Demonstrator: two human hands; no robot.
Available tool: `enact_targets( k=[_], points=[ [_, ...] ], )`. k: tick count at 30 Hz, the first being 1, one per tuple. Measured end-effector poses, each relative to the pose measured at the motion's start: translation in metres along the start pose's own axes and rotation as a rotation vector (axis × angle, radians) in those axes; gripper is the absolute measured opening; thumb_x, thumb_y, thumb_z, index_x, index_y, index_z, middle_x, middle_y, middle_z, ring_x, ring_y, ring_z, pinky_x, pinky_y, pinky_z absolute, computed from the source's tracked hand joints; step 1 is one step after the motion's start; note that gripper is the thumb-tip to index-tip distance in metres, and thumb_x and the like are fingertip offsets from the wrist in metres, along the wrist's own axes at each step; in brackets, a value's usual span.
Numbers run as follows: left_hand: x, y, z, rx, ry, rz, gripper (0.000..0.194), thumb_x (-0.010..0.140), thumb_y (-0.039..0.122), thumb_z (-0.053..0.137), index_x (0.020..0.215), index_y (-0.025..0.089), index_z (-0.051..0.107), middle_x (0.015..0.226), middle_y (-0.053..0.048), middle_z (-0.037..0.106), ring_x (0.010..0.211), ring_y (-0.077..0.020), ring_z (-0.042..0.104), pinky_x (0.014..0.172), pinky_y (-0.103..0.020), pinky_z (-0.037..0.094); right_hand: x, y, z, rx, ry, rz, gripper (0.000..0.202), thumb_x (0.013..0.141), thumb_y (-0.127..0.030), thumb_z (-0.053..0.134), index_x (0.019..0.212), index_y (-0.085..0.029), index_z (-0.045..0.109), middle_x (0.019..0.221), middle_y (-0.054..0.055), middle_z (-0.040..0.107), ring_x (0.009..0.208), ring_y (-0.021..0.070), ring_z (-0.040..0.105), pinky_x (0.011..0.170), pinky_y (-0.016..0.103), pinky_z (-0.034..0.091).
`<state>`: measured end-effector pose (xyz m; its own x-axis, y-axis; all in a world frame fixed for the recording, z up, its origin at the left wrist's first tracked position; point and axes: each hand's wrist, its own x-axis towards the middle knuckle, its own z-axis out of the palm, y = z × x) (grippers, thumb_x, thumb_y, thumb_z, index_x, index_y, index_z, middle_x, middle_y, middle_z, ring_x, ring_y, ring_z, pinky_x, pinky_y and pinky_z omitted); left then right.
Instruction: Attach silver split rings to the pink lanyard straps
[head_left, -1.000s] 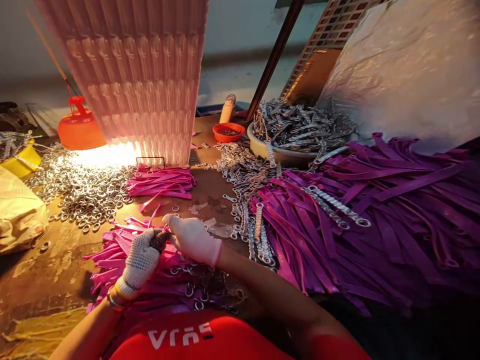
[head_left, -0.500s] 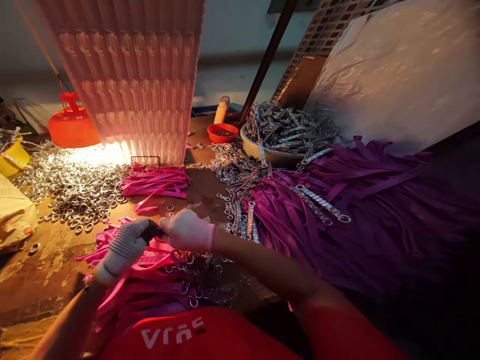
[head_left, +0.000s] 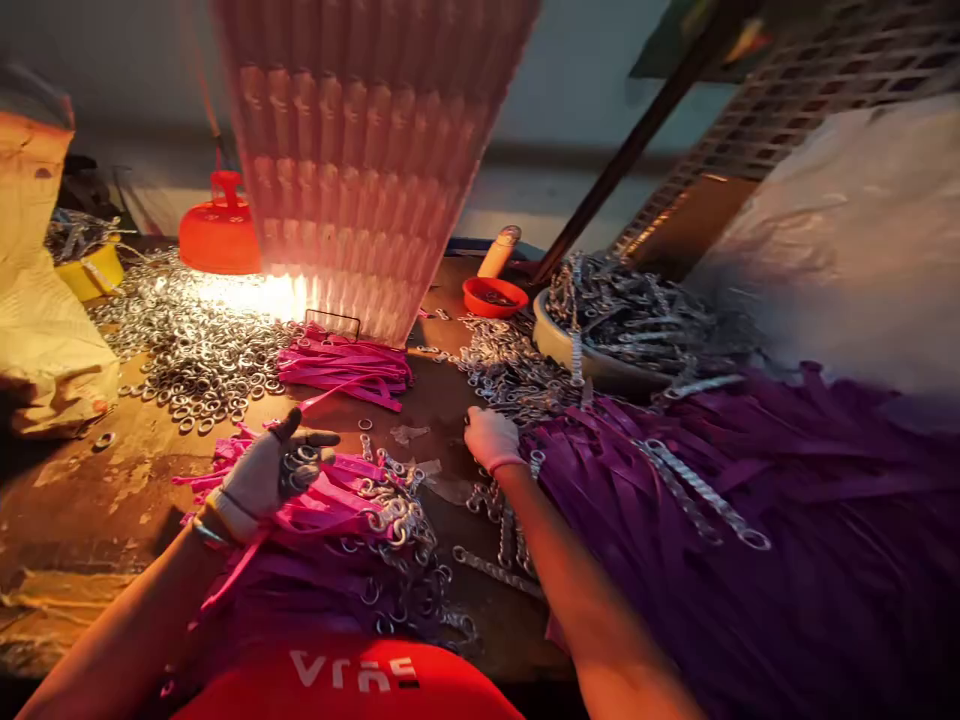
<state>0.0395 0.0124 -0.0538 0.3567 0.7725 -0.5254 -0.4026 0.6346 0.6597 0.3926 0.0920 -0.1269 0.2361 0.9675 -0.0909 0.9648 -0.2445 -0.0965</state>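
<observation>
My left hand (head_left: 251, 485), in a white knitted glove with dark, worn fingertips, is cupped palm up. Several metal rings (head_left: 304, 468) lie in its curled fingers, and the thumb tip meets the end of a pink strap (head_left: 330, 392). Under and beside this hand spreads a bundle of pink straps (head_left: 330, 500), many with metal rings at their right ends. My right hand (head_left: 491, 438), gloved too, is closed at the near edge of a heap of small metal pieces (head_left: 502, 365). Whatever its fingers hold is hidden.
An orange lamp (head_left: 219, 235) lights a pile of rings (head_left: 202, 345). Behind more pink straps (head_left: 341, 365) hangs a corrugated translucent sheet (head_left: 345, 180). A basin (head_left: 559, 340) heaped with metal chain pieces and a large purple strap pile (head_left: 637, 560) stand right. A red bowl (head_left: 495, 297) is behind.
My hands were together over the pink straps; now they are apart. The right has moved right to the metal pieces, while the left has turned palm up, showing rings. The view has shifted left.
</observation>
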Motion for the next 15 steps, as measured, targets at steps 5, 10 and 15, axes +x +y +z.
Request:
enact_targets(
  k=[5,10,15],
  points=[
    [-0.003,-0.014,0.000,-0.023,-0.060,0.039,0.030,0.087,0.010,0.055,0.114,0.001,0.065,0.077,-0.010,0.064,0.044,-0.0028,0.043,0.037,-0.012,0.032,0.007,0.007,0.025,0.009,-0.011,0.008,0.030,0.094,-0.025,0.051,0.119,-0.019,0.067,0.110,0.012,0.072,0.101,0.0226,0.067,0.080,0.028,0.046],
    [-0.008,-0.030,-0.005,0.225,-0.028,0.182,0.020,0.090,0.028,0.061,0.096,0.009,0.066,0.062,-0.001,0.058,0.041,-0.0041,0.040,0.037,-0.014,0.029,-0.006,0.001,0.035,0.037,0.084,0.005,0.024,0.091,-0.020,0.053,0.109,-0.012,0.068,0.110,0.019,0.068,0.109,0.0275,0.062,0.086,0.032,0.044],
    [-0.013,-0.041,-0.004,0.452,0.038,0.373,0.035,0.086,0.046,0.066,0.075,0.014,0.058,0.055,0.002,0.055,0.038,-0.0059,0.039,0.036,-0.018,0.029,-0.018,-0.010,0.033,0.167,0.168,-0.029,0.024,0.089,-0.009,0.046,0.102,-0.007,0.066,0.104,0.024,0.066,0.106,0.0308,0.062,0.089,0.039,0.043]
  ],
)
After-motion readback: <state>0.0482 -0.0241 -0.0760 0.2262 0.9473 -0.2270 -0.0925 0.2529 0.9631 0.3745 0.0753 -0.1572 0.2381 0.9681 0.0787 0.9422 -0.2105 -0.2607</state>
